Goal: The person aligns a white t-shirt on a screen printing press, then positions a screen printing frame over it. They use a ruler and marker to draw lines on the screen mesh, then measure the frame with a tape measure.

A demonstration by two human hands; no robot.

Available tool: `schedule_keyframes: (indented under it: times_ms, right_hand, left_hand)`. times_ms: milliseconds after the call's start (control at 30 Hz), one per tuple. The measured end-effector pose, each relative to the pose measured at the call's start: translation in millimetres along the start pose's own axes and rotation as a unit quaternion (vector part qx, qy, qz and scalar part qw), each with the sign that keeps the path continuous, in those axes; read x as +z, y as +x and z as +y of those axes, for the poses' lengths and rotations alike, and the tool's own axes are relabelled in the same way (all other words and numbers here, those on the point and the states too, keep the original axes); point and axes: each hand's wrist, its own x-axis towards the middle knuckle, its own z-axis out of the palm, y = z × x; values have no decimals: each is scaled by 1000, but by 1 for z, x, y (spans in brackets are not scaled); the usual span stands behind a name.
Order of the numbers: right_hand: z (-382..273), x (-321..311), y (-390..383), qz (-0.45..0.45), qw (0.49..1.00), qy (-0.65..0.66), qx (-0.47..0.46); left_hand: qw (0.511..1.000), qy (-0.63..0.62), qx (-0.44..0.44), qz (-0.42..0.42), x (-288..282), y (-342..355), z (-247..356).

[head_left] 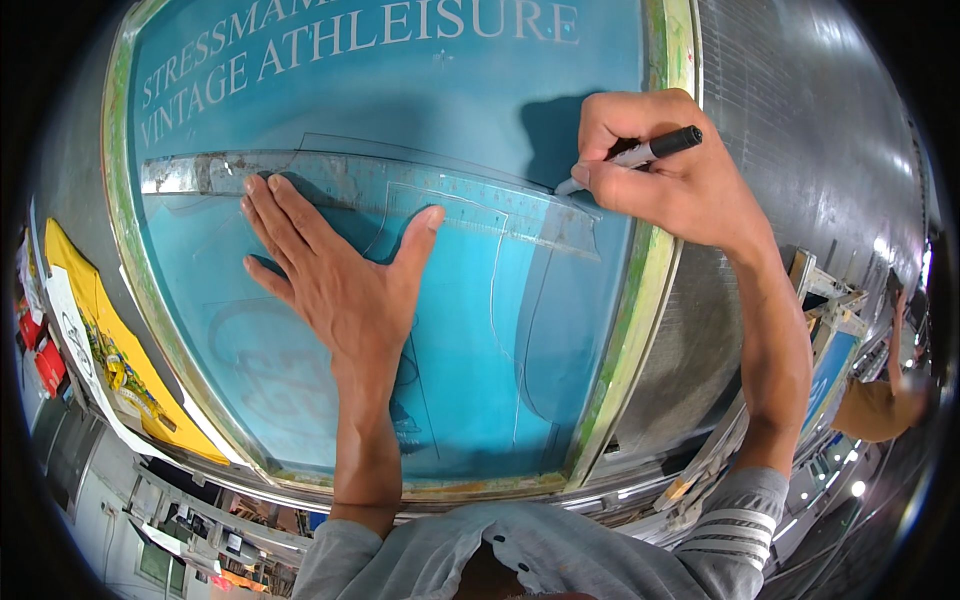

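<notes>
Counter (800, 130): its dark grey top shone.
Lights (858, 489): glowed white at lower right.
Wall (95, 525): stood pale at lower left, beside a cluttered rack (150, 497).

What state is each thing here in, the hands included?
Left hand: flat, fingers spread, on the ruler.
Right hand: closed around the marker.
Marker: tilted, writing end down by the ruler's edge.
Ruler: lying flat across the blue screen.
Blue screen: flat, lettered, with drawn lines.
Frame: around the screen, stained green.
Yellow cloth: spread out, printed.
</notes>
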Motion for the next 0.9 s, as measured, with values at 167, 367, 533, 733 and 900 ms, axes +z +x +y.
schedule_keyframes:
  times_ms: [167, 367, 533, 733, 900]
  right_hand:
    - [5, 2, 0, 33, 999, -3, -21]
    - [-10, 27, -36, 272, 943, 185, -49]
    - [-18, 88, -88, 424, 859, 286, -25]
    - [-5, 160, -77, 494, 826, 272, -21]
    - [4, 153, -54, 550, 812, 194, -22]
  left_hand:
    - [1000, -16, -1, 12, 1, -1, -1]
    - [993, -108, 38, 0, -16, 0, -16]
    - [972, -163, 162, -49, -28, 20, -75]
    - [955, -175, 239, -17, -21, 26, -105]
    - [938, -136, 320, 6, -20, 16, -121]
